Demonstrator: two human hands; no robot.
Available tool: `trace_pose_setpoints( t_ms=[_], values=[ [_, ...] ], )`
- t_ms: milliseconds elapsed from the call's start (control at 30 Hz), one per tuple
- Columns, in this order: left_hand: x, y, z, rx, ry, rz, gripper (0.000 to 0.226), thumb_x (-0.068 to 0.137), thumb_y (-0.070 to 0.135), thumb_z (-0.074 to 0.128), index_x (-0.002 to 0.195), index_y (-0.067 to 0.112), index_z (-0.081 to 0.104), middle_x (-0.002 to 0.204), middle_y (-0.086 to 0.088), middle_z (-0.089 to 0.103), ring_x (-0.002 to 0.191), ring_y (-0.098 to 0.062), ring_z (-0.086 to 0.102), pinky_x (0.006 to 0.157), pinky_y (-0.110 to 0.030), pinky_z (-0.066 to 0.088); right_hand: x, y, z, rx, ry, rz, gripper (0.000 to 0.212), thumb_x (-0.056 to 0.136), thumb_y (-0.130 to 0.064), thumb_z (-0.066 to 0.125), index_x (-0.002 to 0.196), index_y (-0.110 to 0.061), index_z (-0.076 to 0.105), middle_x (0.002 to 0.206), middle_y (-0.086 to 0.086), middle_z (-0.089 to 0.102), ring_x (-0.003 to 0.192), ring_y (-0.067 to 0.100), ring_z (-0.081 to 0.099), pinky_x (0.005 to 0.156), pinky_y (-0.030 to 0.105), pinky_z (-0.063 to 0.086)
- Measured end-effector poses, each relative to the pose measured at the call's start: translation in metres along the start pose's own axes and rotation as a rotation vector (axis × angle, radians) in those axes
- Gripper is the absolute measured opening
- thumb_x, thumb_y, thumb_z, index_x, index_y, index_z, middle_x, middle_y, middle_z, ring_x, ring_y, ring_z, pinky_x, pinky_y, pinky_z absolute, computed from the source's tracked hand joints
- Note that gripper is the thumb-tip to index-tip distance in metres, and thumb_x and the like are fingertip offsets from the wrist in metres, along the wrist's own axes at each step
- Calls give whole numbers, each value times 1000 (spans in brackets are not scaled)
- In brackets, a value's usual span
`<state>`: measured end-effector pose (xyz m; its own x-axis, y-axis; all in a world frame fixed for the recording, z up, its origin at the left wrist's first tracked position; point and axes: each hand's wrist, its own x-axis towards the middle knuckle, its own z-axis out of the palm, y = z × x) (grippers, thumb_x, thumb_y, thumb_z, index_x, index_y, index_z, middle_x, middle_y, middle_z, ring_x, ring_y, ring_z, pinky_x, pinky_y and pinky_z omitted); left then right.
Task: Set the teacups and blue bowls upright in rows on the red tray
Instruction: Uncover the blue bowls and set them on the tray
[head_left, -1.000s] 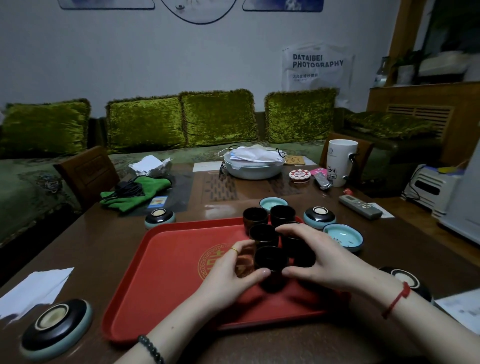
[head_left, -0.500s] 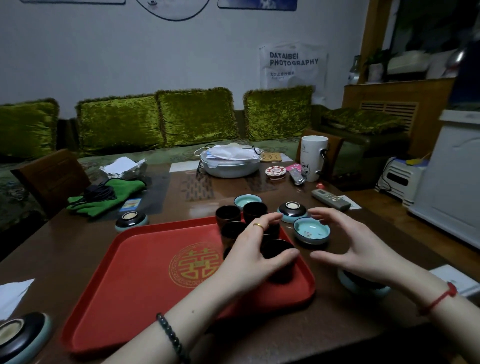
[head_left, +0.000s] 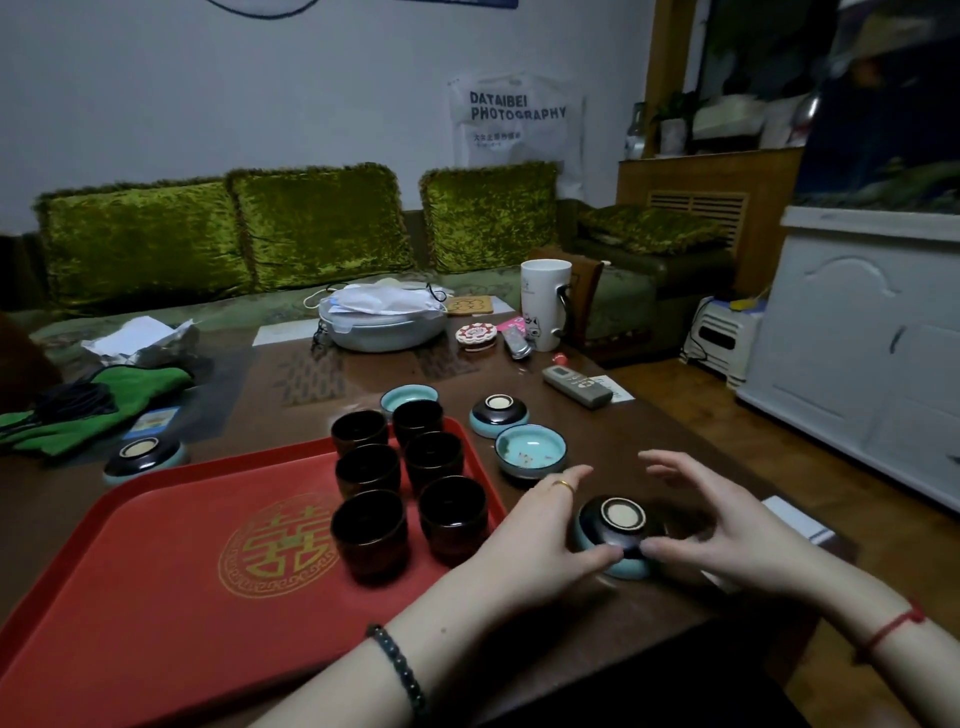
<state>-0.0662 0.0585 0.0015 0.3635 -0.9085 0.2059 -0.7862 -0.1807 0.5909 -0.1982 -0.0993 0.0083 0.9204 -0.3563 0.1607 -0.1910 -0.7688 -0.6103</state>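
Several dark teacups (head_left: 410, 483) stand upright in two columns on the right part of the red tray (head_left: 156, 582). Just right of the tray an upside-down blue bowl (head_left: 615, 530) with a dark underside rests on the table. My left hand (head_left: 540, 535) and my right hand (head_left: 727, 525) flank it, fingers spread, both thumbs touching its near edge. An upright blue bowl (head_left: 530, 449) sits behind it, then another upside-down bowl (head_left: 498, 413). Another upright bowl (head_left: 410, 400) peeks out behind the cups. One more inverted bowl (head_left: 145, 457) lies left of the tray.
On the brown table (head_left: 649, 436) lie a grey remote (head_left: 576, 387), a white mug (head_left: 545, 304), a grey dish (head_left: 384, 322) piled with face masks, and a green cloth (head_left: 93, 405). A white card (head_left: 795, 519) lies by my right hand. A white cabinet (head_left: 872, 338) stands right.
Both hands left the teacups on the tray and moved right to the upside-down bowl beside it. The view has swung right.
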Motion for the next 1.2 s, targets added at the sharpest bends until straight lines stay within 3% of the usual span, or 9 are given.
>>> trace_pose_setpoints(
  t_ms=[200, 333, 467, 533, 600, 667, 833, 967, 1200],
  values=[
    [6, -4, 13, 115, -127, -86, 80, 78, 44, 63, 141, 16, 23, 148, -5, 34, 135, -19, 31, 114, -34, 26, -5, 16, 8, 15, -49, 26, 75, 61, -51, 74, 123, -48, 31, 132, -12, 48, 122, -1, 42, 108, 27, 33],
    [9, -4, 17, 182, -109, -88, 75, 76, 47, 63, 138, 19, 29, 143, -4, 41, 131, -20, 38, 110, -36, 30, -6, 20, 15, -24, -75, 10, 67, 64, -53, 71, 117, -53, 30, 122, -34, 41, 113, -19, 35, 114, 36, 25],
    [12, -5, 18, 169, -93, -73, 77, 76, 46, 64, 138, 16, 31, 145, -4, 40, 133, -19, 37, 111, -36, 30, -5, 22, 18, 9, -16, 8, 71, 63, -47, 76, 121, -45, 37, 129, -19, 50, 122, -1, 43, 113, 43, 27],
    [12, -5, 19, 170, -97, -58, 76, 78, 44, 63, 139, 14, 29, 147, -5, 36, 135, -20, 34, 112, -36, 29, -5, 22, 18, 48, 3, 10, 73, 61, -45, 78, 123, -41, 40, 130, -15, 51, 122, 1, 44, 111, 37, 31],
    [11, -6, 19, 141, -89, -42, 76, 80, 43, 61, 141, 14, 26, 149, -6, 33, 136, -19, 31, 113, -36, 27, -5, 19, 15, 138, 32, 7, 73, 57, -44, 79, 120, -41, 44, 125, -18, 54, 118, -5, 48, 101, 17, 39],
    [11, -7, 16, 51, -48, -35, 75, 81, 43, 60, 142, 17, 24, 149, -4, 32, 137, -17, 30, 114, -35, 26, -5, 12, 9, 233, 72, 1, 73, 51, -45, 78, 116, -42, 46, 120, -23, 54, 112, -15, 48, 87, 2, 40],
    [6, -6, -2, -370, 95, -26, 64, 81, 30, 64, 136, 33, 31, 138, 3, 47, 126, -6, 45, 110, -33, 36, 7, -18, -1, 417, 167, -63, 67, 51, -38, 73, 115, -36, 50, 116, -19, 57, 107, -14, 51, 84, 6, 44],
    [-3, -9, -23, -618, 176, -13, 58, 83, 23, 63, 130, 42, 34, 125, 12, 54, 108, 12, 54, 92, -10, 45, 24, -60, 0, 577, 154, -161, 58, 55, -30, 68, 110, -39, 49, 117, -18, 52, 100, -13, 56, 74, 4, 48],
    [-29, -26, -66, -940, 181, -55, 48, 77, 28, 58, 118, 44, 41, 96, 11, 72, 93, -3, 66, 81, -17, 52, 52, -117, 20, 556, 3, -302, 72, 56, -24, 74, 122, -33, 45, 123, -17, 53, 109, -8, 55, 83, 8, 47]
  ],
)
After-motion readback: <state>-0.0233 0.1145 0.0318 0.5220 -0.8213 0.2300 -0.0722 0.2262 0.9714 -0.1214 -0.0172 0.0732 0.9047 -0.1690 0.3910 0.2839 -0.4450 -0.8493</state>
